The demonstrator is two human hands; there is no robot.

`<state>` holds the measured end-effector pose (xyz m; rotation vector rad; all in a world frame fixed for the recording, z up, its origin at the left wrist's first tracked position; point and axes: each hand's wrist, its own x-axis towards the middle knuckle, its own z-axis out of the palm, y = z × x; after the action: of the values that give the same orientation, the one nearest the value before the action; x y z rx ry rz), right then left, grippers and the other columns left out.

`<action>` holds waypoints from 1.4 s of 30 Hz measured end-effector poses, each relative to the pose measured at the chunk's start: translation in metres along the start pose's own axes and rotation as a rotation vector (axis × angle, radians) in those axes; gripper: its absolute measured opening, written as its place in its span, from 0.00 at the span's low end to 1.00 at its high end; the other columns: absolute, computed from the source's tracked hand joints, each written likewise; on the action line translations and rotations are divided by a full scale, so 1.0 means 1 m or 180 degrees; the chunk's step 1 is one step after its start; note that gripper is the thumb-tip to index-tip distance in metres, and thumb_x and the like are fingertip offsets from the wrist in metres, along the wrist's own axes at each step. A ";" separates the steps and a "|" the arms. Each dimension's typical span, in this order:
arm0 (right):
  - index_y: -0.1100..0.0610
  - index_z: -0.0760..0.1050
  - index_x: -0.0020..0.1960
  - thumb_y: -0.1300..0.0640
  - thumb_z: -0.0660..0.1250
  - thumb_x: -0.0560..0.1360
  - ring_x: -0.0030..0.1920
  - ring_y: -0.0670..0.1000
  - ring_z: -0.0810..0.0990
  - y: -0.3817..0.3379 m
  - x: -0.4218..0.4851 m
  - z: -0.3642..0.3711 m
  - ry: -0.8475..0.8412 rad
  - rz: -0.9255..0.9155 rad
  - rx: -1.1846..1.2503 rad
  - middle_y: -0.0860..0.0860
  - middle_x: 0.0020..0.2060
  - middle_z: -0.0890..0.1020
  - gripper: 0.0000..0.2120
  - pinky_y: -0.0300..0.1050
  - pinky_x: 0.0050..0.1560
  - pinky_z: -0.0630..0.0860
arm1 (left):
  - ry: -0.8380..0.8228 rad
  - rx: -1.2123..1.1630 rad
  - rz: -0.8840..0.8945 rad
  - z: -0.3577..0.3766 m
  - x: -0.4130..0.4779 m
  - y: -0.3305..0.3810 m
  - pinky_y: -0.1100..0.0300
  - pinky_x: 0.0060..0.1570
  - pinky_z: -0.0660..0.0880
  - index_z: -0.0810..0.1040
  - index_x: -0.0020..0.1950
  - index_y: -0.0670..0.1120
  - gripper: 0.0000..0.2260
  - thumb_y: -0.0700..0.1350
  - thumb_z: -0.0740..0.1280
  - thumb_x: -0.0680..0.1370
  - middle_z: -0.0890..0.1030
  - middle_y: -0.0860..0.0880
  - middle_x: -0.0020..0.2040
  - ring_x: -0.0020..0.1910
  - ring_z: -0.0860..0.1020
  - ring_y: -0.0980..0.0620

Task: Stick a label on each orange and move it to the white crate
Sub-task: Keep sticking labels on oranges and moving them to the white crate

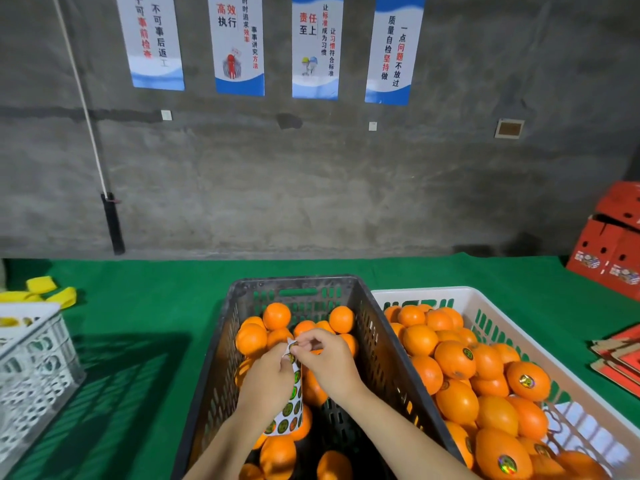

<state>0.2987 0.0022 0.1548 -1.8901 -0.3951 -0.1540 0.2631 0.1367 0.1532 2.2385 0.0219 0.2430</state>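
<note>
**Over the black crate: lifting a label from the sheet**

Head view. Above the dark slotted plastic crate [294, 282], the left hand [268, 374] grips a white backing sheet of round green-and-gold labels [289, 410], fingers curled round its upper part. The right hand [332, 362] pinches the sheet's top corner between thumb and forefinger, seemingly lifting one label.

Beneath and beyond both hands lie the unlabelled oranges [277, 315]; neither hand holds one. Right of the right hand stands the white slotted plastic crate [433, 292], already heaped with labelled oranges [528, 381].

The peel should go best with the sheet held taut and only the label's edge caught, keeping the adhesive clean. Then press it onto a smooth part of the nearest orange.
</note>
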 end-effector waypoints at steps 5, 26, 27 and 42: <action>0.47 0.78 0.47 0.53 0.72 0.76 0.47 0.39 0.78 0.003 0.002 0.001 0.0120 0.0059 0.0025 0.46 0.44 0.82 0.03 0.33 0.48 0.75 | -0.0124 -0.0339 -0.0117 0.000 0.000 0.003 0.59 0.29 0.59 0.72 0.40 0.45 0.11 0.39 0.57 0.82 0.65 0.51 0.27 0.25 0.62 0.56; 0.56 0.83 0.48 0.56 0.74 0.74 0.44 0.45 0.78 -0.002 -0.001 0.005 0.0139 0.0068 0.0023 0.52 0.43 0.80 0.04 0.41 0.49 0.77 | 0.0185 -0.1452 -0.0739 -0.010 0.005 0.010 0.52 0.36 0.62 0.77 0.38 0.36 0.17 0.47 0.64 0.81 0.70 0.43 0.30 0.32 0.67 0.48; 0.56 0.83 0.49 0.56 0.74 0.74 0.44 0.45 0.78 -0.002 -0.002 0.005 0.0156 0.0016 -0.0054 0.50 0.43 0.80 0.05 0.41 0.49 0.77 | 0.0202 -0.1538 -0.0797 -0.010 0.005 0.009 0.52 0.37 0.63 0.77 0.42 0.33 0.16 0.46 0.65 0.80 0.73 0.40 0.32 0.33 0.69 0.47; 0.53 0.85 0.52 0.56 0.71 0.76 0.50 0.41 0.79 0.000 -0.006 0.011 0.0386 -0.0576 -0.0543 0.44 0.46 0.83 0.06 0.40 0.51 0.77 | -0.0154 -0.3170 -0.1759 -0.015 0.011 0.011 0.55 0.49 0.76 0.81 0.58 0.42 0.11 0.46 0.65 0.81 0.86 0.46 0.52 0.55 0.82 0.47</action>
<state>0.2926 0.0111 0.1493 -1.9987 -0.4823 -0.4331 0.2704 0.1431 0.1727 1.1803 0.3982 -0.1005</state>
